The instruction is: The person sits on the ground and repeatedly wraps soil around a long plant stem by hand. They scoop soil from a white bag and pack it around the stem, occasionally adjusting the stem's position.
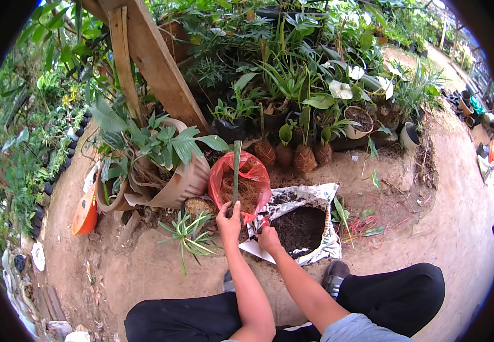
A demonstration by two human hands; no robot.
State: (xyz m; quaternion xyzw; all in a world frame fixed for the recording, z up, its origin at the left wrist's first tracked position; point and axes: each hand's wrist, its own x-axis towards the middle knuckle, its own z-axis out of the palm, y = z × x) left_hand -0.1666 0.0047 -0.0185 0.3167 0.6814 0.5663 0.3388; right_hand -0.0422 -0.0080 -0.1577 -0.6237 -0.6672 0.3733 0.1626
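Observation:
My left hand (pixel 228 216) pinches the lower end of an upright, stiff green leaf cutting (pixel 237 166). Behind that cutting is a red plastic bag (pixel 215 181) with brown coconut fibre (pixel 249 186) inside. My right hand (pixel 269 237) grips a small tool with a red handle (pixel 265 222), most of it hidden by my fingers. It is at the left edge of an opened white sack (pixel 333 248), which holds dark soil (pixel 300 228). A row of fibre-wrapped root balls (pixel 305 159) with short leaf cuttings stands beyond the bag.
Left of the bag are a large broken plastic pot (pixel 193 181) with a leafy plant, an orange container (pixel 85 213) and a spider plant (pixel 189 237). Red string (pixel 375 226) lies tangled right of the sack. A wooden post (pixel 157 60) slants above dense potted plants.

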